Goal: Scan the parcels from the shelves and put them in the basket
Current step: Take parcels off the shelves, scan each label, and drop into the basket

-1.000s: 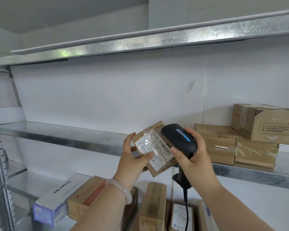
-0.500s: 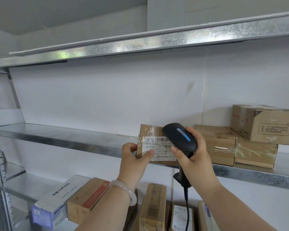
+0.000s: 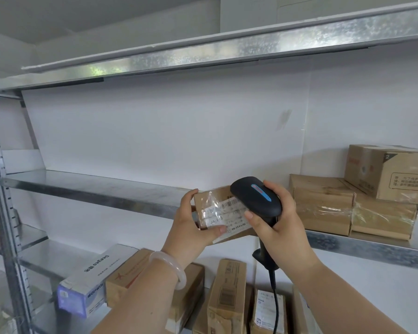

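My left hand (image 3: pixel 193 227) grips a small brown cardboard parcel (image 3: pixel 221 213) by its left end, its white barcode label facing me under clear tape. My right hand (image 3: pixel 280 227) holds a black handheld barcode scanner (image 3: pixel 256 198) by the handle, with the scanner head right over the parcel's right side. A black cable (image 3: pixel 275 307) hangs down from the scanner. Both are held in front of the middle shelf (image 3: pixel 94 189). No basket is in view.
Three brown cartons (image 3: pixel 323 203) (image 3: pixel 384 220) (image 3: pixel 393 174) are stacked on the middle shelf at the right. The lower shelf holds several parcels, among them a white box (image 3: pixel 92 280) and upright brown boxes (image 3: pixel 227 295). A metal upright (image 3: pixel 3 213) stands at left; an upper shelf (image 3: pixel 227 47) runs overhead.
My left hand has turned the parcel from a tilt to a near-level pose, label toward me, and it sits slightly lower than half a second ago. The scanner stays over its right side.
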The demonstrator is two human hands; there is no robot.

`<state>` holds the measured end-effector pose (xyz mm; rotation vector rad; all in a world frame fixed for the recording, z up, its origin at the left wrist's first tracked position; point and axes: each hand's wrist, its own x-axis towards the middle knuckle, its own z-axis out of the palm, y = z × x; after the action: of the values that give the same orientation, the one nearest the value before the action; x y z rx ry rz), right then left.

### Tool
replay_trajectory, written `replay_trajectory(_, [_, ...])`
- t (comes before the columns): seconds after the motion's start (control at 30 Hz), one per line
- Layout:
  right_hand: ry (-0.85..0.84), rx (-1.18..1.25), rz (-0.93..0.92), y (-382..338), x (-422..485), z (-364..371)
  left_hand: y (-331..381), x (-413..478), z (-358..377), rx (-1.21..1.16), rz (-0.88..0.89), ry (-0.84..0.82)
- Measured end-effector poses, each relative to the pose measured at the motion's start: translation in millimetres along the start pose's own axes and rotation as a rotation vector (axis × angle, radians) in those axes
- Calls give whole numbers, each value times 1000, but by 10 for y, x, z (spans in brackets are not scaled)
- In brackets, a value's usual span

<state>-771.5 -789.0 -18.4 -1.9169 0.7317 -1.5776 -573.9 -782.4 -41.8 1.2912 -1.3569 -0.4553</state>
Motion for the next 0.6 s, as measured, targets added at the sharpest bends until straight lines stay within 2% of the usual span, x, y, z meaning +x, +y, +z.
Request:
replay_trajectory(0.2, [-59,-81,28,-3,-183,100,-54,7,-119,-152,-82,77])
replay_trajectory(0.6, [-206,-306,-41,-171,-345,194,-16,-28,-221,-92,-72,118])
